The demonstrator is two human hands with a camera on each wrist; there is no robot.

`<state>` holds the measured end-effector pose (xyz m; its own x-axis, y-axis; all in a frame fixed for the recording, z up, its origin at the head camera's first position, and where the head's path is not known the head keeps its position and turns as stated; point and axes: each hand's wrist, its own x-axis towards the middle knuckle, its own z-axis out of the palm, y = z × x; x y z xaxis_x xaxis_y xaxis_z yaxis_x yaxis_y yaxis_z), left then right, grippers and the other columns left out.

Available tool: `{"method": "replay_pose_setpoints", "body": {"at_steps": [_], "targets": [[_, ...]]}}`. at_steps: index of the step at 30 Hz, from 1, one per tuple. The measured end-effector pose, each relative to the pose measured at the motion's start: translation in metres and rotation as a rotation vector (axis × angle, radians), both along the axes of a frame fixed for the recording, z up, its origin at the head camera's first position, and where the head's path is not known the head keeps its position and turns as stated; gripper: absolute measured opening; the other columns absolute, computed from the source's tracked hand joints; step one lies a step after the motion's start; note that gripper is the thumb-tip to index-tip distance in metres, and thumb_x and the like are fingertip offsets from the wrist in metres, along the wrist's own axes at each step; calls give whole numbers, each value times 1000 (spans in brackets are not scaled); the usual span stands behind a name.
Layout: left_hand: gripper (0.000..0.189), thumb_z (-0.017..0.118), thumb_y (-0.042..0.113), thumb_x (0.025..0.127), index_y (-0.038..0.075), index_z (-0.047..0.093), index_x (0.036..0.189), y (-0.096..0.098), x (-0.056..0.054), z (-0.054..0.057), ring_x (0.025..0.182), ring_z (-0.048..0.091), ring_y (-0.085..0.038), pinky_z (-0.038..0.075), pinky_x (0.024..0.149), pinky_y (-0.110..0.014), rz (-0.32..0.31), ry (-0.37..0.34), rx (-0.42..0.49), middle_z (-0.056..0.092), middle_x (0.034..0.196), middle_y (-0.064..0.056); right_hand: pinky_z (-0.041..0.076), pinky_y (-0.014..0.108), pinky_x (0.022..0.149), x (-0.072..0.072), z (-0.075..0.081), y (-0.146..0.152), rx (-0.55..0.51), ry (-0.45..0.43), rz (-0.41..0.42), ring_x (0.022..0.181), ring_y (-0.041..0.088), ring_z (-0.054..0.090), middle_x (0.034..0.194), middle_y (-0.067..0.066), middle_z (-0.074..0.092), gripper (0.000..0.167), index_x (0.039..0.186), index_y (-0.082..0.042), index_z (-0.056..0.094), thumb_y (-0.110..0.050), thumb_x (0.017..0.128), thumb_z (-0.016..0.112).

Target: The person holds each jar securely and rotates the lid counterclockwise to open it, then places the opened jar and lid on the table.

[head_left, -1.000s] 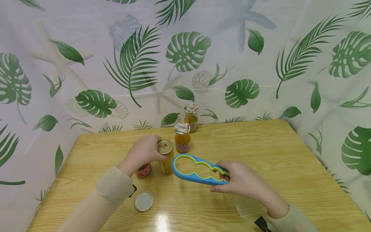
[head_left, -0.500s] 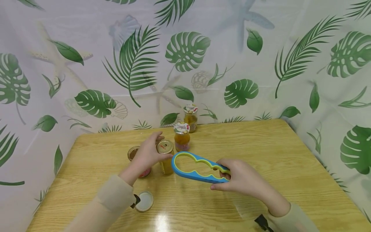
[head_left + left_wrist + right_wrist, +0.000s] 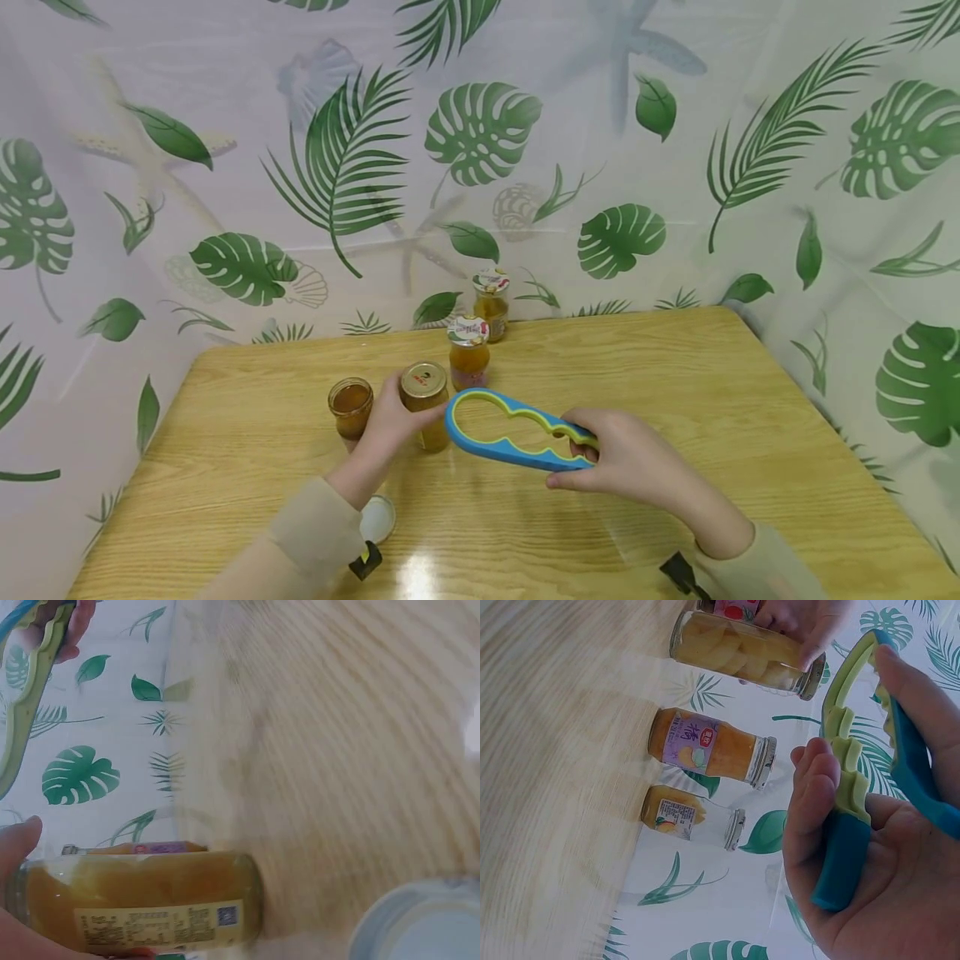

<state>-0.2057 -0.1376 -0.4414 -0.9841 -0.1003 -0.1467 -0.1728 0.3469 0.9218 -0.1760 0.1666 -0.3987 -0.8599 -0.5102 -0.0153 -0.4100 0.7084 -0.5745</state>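
Observation:
My left hand (image 3: 386,425) holds the upper part of a tall glass jar of yellow fruit (image 3: 150,900), thumb on one side and fingers on the other. The jar stands upright with its gold lid (image 3: 423,379) on. My right hand (image 3: 630,458) grips the handle end of a blue and lime-green jar opener (image 3: 491,447), held above the table. The opener's round end is just right of the jar, apart from the lid. An open jar (image 3: 351,400) without a lid stands left of my left hand, partly hidden by it.
A loose lid (image 3: 378,518) lies on the wooden table (image 3: 675,375), partly behind my left sleeve. Two closed jars stand behind: an orange one with a purple label (image 3: 697,746) and a smaller one (image 3: 690,816) near the leaf-patterned backdrop (image 3: 487,208).
My left hand has loosened, shifted round to the near-left side of the fruit jar and taken hold of it again, uncovering the open jar. The right hand and opener have barely moved.

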Motion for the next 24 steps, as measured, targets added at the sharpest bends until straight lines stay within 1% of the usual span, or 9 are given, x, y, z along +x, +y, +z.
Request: {"method": "replay_pose_setpoints", "body": {"at_steps": [3,7,10,13,16,20,24], "targets": [[82,83,13,91,-3,37,157,0,1,-5,148,47,-45,38,125,-59,8,-34,26,50,157,-26,36,21,57,0,0,0,3,-4,2,61,5,43,70,-5,52,44,91,-18,62,-48,80,92],[83,83,12,92,-2,35,158,0,1,-10,148,47,-45,38,125,-59,2,-61,50,51,157,-26,36,21,57,0,1,0,-5,-11,0,61,5,44,70,-5,52,44,92,-17,63,-48,80,92],[83,84,12,91,-1,37,158,-1,-1,-14,147,48,-45,38,125,-59,-1,-64,40,52,156,-25,36,21,57,0,1,0,-9,-9,-1,61,5,44,70,-4,52,45,92,-17,63,-48,80,93],[83,86,11,89,-2,39,156,-1,-3,-20,146,50,-45,38,125,-58,-6,-63,11,54,154,-26,36,20,57,0,0,0,-4,-10,-1,61,5,44,70,-4,53,44,92,-17,63,-47,80,93],[81,87,10,88,-3,41,154,-1,-3,-24,144,52,-45,38,125,-58,-11,-63,7,56,152,-26,36,21,57,0,-1,0,3,-15,-3,61,5,44,70,-4,53,43,92,-18,63,-46,80,93],[78,87,11,87,-3,45,151,-1,-3,-26,141,55,-44,40,124,-57,-20,-57,11,59,149,-26,36,21,57,0,-1,0,0,-18,-7,61,5,43,70,-5,53,43,94,-17,63,-46,80,93],[73,87,13,87,-3,50,147,-1,-3,-25,137,59,-42,44,121,-56,-35,-48,-8,63,144,-24,36,21,57,0,-1,0,2,-17,-11,61,5,43,70,-6,52,44,93,-17,63,-46,79,93]]}}
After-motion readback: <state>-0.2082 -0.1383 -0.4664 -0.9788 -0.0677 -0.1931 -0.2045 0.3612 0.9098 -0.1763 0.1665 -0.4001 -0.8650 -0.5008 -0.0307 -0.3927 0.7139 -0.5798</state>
